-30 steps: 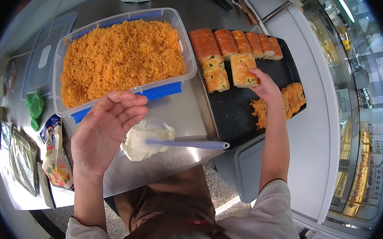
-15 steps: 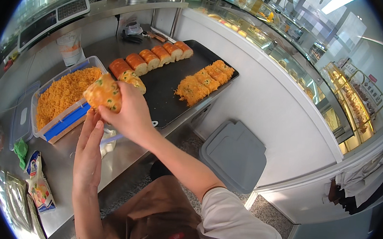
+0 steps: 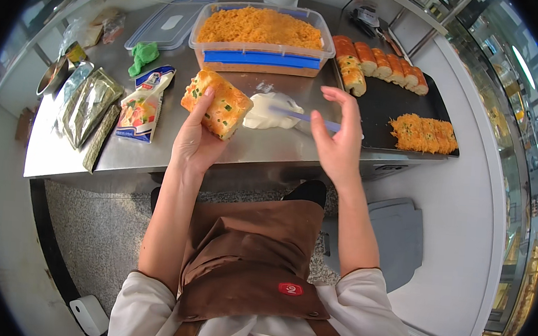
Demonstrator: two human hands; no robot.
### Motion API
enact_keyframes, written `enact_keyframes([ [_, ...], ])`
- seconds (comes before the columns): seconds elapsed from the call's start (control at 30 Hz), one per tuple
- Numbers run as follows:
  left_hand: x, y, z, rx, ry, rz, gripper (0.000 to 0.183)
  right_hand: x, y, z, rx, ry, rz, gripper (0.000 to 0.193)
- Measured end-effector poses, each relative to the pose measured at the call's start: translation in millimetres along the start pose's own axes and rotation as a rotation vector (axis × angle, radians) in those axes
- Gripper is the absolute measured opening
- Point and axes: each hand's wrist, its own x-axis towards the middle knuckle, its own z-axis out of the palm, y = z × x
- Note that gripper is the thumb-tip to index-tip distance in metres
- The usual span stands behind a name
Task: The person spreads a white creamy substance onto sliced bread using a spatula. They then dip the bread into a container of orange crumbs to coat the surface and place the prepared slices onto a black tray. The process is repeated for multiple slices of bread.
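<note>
My left hand [image 3: 198, 140] is closed around a golden bread roll [image 3: 220, 106] flecked with green bits, held up over the steel table. My right hand [image 3: 340, 132] is open, thumb and fingers apart with nothing between them. Beneath it lies a spatula with a pale purple handle [image 3: 320, 121], its far end in a patch of white cream [image 3: 262, 112] spread on the tabletop. Behind the cream stands a clear plastic box [image 3: 259, 52] with a blue latch, filled with orange shredded floss [image 3: 261, 27].
A black tray [image 3: 380, 123] at the right bears several plain rolls [image 3: 384, 66] and floss-coated ones [image 3: 423, 134]. Leftward lie a packet [image 3: 146, 103], a green crumpled bag [image 3: 143, 57], seaweed packs [image 3: 90, 106] and a box lid [image 3: 170, 24]. A grey bin [image 3: 396, 235] stands below.
The view has turned rightward to face the table. The bread roll has passed from my right hand to my left. My right hand is now open above the spatula.
</note>
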Motion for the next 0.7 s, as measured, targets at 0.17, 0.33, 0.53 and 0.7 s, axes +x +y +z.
enact_keyframes([
  [0.17,15.8,20.6,-23.9,-0.073,0.03,0.006,0.05,-10.7,62.8,-17.6,-0.642,-0.415,-0.116,0.045],
  [0.33,37.8,30.0,-30.4,-0.019,-0.01,0.064,0.044,4.3,94.5,-11.3,-0.727,-0.629,-0.238,0.032],
  [0.53,48.7,32.9,-31.5,0.136,-0.03,0.136,0.046,51.9,76.1,-37.8,-0.761,-0.686,-0.287,0.024],
  [0.7,56.2,31.2,-37.6,0.457,-0.112,0.235,0.05,67.3,59.5,-65.6,-0.822,-0.799,-0.186,0.025],
])
